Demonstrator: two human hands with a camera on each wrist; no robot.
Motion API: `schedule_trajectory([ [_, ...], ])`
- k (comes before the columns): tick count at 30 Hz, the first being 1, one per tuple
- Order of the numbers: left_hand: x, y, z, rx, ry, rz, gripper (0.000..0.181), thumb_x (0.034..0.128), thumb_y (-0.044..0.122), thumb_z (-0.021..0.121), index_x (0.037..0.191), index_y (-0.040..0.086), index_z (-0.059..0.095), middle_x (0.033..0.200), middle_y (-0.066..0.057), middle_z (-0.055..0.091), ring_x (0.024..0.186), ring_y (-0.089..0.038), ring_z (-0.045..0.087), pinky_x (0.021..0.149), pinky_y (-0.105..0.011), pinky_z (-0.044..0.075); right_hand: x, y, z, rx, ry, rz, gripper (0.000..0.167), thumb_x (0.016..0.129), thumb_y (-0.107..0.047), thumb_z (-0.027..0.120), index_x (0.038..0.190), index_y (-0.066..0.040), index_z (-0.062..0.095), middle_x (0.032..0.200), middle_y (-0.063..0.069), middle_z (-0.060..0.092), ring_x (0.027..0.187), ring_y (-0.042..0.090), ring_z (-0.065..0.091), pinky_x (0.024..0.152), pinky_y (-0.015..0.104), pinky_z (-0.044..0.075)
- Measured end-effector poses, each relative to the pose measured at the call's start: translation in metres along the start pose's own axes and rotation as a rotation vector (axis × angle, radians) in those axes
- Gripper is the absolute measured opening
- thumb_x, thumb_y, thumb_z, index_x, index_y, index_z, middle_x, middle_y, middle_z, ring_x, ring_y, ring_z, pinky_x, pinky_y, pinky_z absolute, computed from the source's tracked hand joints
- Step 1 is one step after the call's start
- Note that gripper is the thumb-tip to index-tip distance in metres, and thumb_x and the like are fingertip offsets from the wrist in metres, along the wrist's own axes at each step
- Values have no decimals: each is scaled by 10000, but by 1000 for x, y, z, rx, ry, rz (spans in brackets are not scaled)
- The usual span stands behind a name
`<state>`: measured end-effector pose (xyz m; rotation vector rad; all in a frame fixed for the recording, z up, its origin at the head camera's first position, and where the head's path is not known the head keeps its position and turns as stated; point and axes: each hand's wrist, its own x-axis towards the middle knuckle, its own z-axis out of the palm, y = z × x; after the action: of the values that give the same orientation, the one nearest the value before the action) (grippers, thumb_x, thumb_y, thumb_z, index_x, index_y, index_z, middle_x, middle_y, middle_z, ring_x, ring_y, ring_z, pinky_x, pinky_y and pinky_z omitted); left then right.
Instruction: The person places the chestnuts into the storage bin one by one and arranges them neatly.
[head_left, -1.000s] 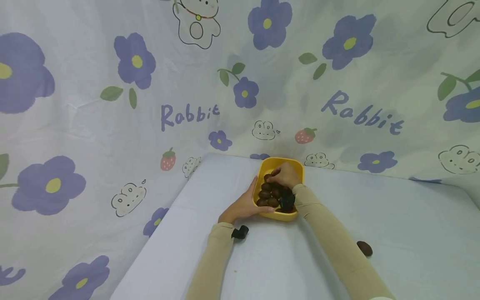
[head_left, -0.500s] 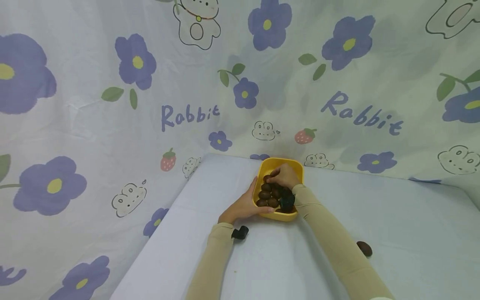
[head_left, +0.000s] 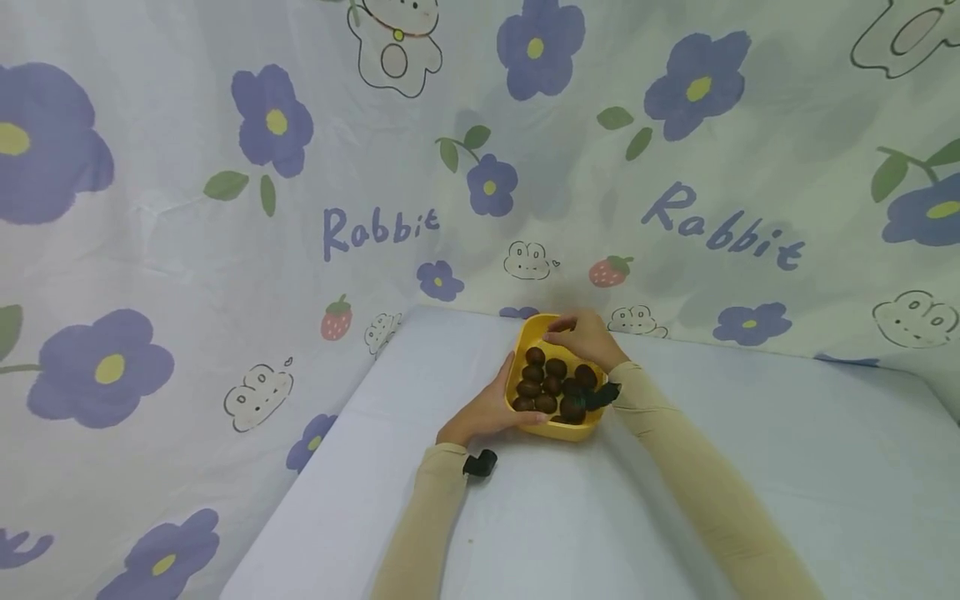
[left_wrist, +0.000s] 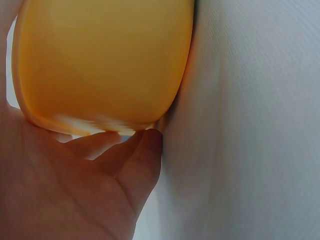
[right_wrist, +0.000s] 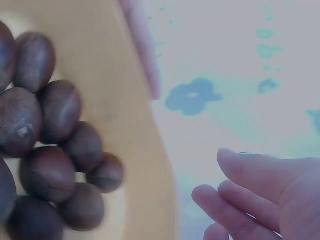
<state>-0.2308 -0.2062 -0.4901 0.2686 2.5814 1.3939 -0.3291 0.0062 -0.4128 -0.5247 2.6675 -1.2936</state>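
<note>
A yellow rounded rectangular plastic box [head_left: 564, 432] stands on the white table and holds several brown oval nuts [head_left: 528, 389] that look like chestnuts. My left hand [head_left: 487, 412] grips its near left side, thumb over the rim; in the left wrist view the fingers [left_wrist: 142, 162] press the yellow wall [left_wrist: 105, 60]. Above the far right rim is my right hand [head_left: 588, 340], nothing in its loosely bent fingers. The right wrist view has this hand [right_wrist: 260, 195] beside the box, apart from the chestnuts [right_wrist: 59, 111] clustered inside.
The white tabletop [head_left: 540, 525] runs up to a hanging cloth [head_left: 562, 167] printed with flowers and rabbits, close behind the box. Black camera mounts sit on the left wrist [head_left: 480, 463] and the right wrist [head_left: 602, 395].
My right hand has lifted off the chestnuts and moved up and right to the far rim. The loose chestnut on the table is now out of sight. My left hand has stayed put.
</note>
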Motion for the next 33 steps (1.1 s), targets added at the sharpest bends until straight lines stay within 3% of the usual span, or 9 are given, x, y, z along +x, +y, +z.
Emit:
schedule_trajectory([
  [5,3,1,0,-4,-4,41,1349,718,584,889,1669,334,-34,1727,-15,249,1548,-246,349,1267,-576,298,-24,-6,-29,-15,36,-47,377,962,-297,737,1249,-54,739,1240,164,743,994,286,628,797,295,555],
  [11,7,3,-3,-29,-1,120,1302,750,459,906,1671,300,-1,1713,-35,280,1541,-245,360,1274,-565,287,-61,3,-70,-43,111,-110,347,966,-286,742,1220,-50,750,1217,166,735,998,278,594,771,260,513],
  [17,8,3,-5,-9,10,88,1338,735,496,909,1672,303,-26,1739,-24,218,1577,-259,297,1285,-567,258,-108,26,-99,-114,181,-89,367,976,-353,727,1215,-75,752,1169,145,739,951,228,564,691,230,497],
  [20,7,1,-4,5,10,70,1353,728,543,899,1669,328,-50,1748,-14,190,1586,-264,277,1285,-576,252,-132,42,-109,-140,216,-78,354,975,-360,726,1201,-88,760,1114,129,765,908,144,560,679,212,485],
  [24,7,-2,-1,-48,-11,106,1331,744,475,910,1664,353,-44,1741,-14,207,1568,-256,315,1279,-583,266,-161,63,-119,-149,244,-63,350,974,-362,727,1202,-98,760,1035,101,776,848,30,553,665,198,477],
  [28,6,-2,1,-70,-14,119,1324,748,442,912,1666,342,-37,1739,-6,205,1566,-237,316,1282,-572,263,-184,79,-123,-155,253,-39,351,971,-363,731,1214,-111,752,988,-11,756,836,-17,547,657,193,480],
  [33,5,-3,2,-34,0,80,1346,727,526,903,1670,324,-36,1753,5,167,1592,-233,260,1295,-565,231,-207,98,-122,-157,275,-23,337,966,-335,741,1210,-103,755,956,-154,746,842,-61,548,673,154,478],
])
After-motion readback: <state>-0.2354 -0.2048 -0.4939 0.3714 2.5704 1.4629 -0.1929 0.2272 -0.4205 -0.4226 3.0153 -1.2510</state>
